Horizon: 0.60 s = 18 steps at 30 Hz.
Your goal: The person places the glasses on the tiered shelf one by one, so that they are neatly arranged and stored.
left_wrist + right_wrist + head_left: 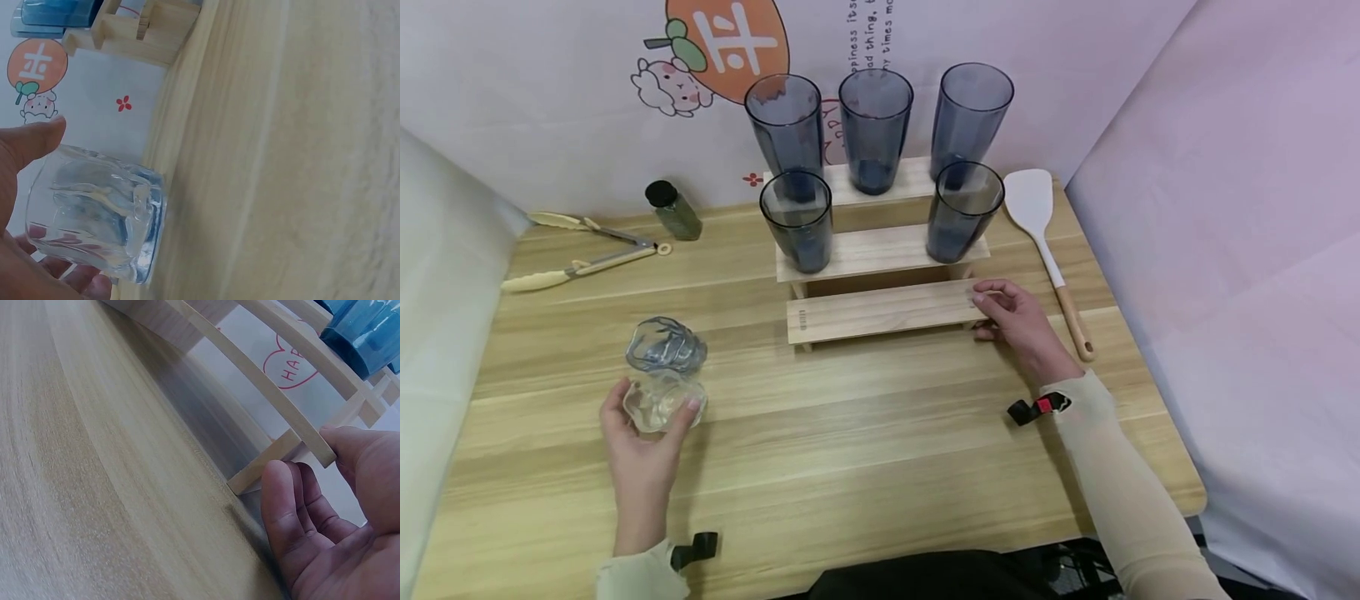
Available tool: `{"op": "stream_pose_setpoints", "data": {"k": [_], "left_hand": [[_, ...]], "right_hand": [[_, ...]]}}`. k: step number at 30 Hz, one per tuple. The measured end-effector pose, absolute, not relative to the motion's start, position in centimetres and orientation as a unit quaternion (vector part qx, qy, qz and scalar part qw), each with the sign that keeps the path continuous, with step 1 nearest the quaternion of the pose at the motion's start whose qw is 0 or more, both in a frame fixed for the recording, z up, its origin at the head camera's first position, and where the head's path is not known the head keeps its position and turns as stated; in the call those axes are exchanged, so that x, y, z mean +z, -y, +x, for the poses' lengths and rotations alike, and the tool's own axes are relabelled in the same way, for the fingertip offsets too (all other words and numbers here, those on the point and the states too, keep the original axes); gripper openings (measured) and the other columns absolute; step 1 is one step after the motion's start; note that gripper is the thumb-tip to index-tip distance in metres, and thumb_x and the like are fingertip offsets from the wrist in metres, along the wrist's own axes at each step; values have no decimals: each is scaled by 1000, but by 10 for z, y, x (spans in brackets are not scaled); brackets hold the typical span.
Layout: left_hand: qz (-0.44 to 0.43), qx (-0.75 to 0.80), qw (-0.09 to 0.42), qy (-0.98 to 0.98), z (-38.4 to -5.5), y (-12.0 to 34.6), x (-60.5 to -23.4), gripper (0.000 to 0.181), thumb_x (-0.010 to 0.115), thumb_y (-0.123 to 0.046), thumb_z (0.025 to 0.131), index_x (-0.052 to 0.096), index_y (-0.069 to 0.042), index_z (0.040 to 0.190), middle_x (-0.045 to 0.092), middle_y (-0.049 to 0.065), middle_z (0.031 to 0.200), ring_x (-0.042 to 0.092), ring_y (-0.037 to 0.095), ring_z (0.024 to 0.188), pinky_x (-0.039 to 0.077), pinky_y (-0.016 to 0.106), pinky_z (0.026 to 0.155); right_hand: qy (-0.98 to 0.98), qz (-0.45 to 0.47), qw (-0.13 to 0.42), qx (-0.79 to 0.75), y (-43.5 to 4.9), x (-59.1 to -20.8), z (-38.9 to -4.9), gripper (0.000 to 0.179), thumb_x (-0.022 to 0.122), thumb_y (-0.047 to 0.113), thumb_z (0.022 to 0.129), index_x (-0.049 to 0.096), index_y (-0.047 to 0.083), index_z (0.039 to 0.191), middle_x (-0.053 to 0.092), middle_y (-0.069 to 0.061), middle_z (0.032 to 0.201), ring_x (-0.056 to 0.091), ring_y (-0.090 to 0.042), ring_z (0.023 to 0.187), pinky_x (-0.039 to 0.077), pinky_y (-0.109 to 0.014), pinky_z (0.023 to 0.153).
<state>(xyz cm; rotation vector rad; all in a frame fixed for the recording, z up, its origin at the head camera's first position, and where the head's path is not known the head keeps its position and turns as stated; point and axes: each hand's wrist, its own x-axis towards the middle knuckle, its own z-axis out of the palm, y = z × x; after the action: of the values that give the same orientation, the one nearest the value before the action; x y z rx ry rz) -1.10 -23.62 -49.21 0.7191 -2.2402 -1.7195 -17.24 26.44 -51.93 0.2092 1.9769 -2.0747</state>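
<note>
On the left of the table, my left hand [643, 454] holds a clear wavy glass [662, 404], thumb on one side and fingers on the other. In the left wrist view, this glass [94, 212] appears close to the tabletop. Just behind it is a bluish wavy glass [662, 343]. My right hand [1018, 321] grips the right end of the lowest step of a wooden tiered rack [880, 312]. In the right wrist view, the thumb lies over the board's end [315, 447], with the other fingers curled below.
Several tall blue-grey glasses [874, 133] stand on the rack's upper two steps. A white spatula [1037, 217] with a wooden handle lies right of it. Tongs [602, 258] and a black-capped jar [677, 212] are at the back left.
</note>
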Motion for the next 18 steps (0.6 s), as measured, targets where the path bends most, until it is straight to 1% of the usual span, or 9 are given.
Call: {"op": "stream_pose_setpoints", "data": {"k": [2, 3, 5, 8, 10, 13, 15, 18], "left_hand": [[244, -606, 107, 749, -11, 237, -493, 94, 83, -10, 86, 23, -18, 157, 29, 8, 157, 32, 29, 140, 32, 40, 115], [246, -609, 103, 747, -11, 237, -494, 94, 83, -10, 86, 23, -20, 157, 29, 7, 158, 32, 30, 141, 33, 40, 114], [247, -623, 98, 736, -11, 237, -494, 95, 83, -8, 86, 23, -20, 157, 28, 7, 159, 31, 31, 141, 33, 43, 114], [246, -639, 93, 723, -12, 237, -494, 96, 82, -4, 86, 21, -20, 158, 26, 6, 161, 27, 30, 145, 28, 43, 117], [247, -652, 93, 710, -13, 237, -494, 99, 82, -2, 85, 19, -19, 158, 25, 5, 162, 24, 27, 147, 26, 41, 118], [252, -677, 96, 685, -16, 239, -496, 103, 82, 2, 83, 16, -19, 158, 25, 4, 162, 23, 23, 148, 27, 32, 117], [257, -689, 97, 670, -18, 240, -499, 105, 83, 5, 82, 16, -19, 158, 26, 5, 161, 25, 23, 147, 29, 28, 115], [267, -695, 97, 661, -20, 242, -502, 106, 85, 6, 78, 20, -20, 157, 31, 5, 158, 32, 23, 143, 33, 28, 112]], "right_hand": [[-683, 72, 134, -715, -265, -520, -173, 38, 72, 27, 96, 62, 8, 128, 62, -9, 112, 67, -26, 74, 60, -36, 68], [-684, 72, 133, -714, -265, -520, -173, 38, 72, 27, 96, 62, 8, 128, 62, -9, 113, 67, -25, 75, 60, -36, 68], [-685, 73, 132, -713, -265, -520, -173, 38, 72, 27, 96, 62, 8, 127, 63, -9, 114, 68, -25, 75, 60, -35, 68], [-683, 71, 133, -714, -266, -520, -172, 38, 72, 27, 96, 62, 8, 127, 63, -9, 115, 68, -25, 75, 60, -36, 68], [-680, 69, 134, -718, -267, -520, -172, 37, 72, 26, 96, 62, 8, 127, 62, -9, 115, 67, -25, 75, 60, -35, 68], [-680, 66, 134, -718, -267, -519, -172, 36, 72, 25, 96, 62, 9, 127, 62, -9, 114, 67, -25, 76, 60, -35, 68], [-679, 65, 134, -719, -266, -519, -172, 36, 72, 25, 96, 62, 9, 127, 62, -9, 113, 67, -25, 76, 60, -35, 68], [-682, 68, 133, -716, -266, -520, -173, 37, 72, 26, 96, 62, 8, 127, 62, -9, 112, 67, -26, 77, 60, -34, 68]]}}
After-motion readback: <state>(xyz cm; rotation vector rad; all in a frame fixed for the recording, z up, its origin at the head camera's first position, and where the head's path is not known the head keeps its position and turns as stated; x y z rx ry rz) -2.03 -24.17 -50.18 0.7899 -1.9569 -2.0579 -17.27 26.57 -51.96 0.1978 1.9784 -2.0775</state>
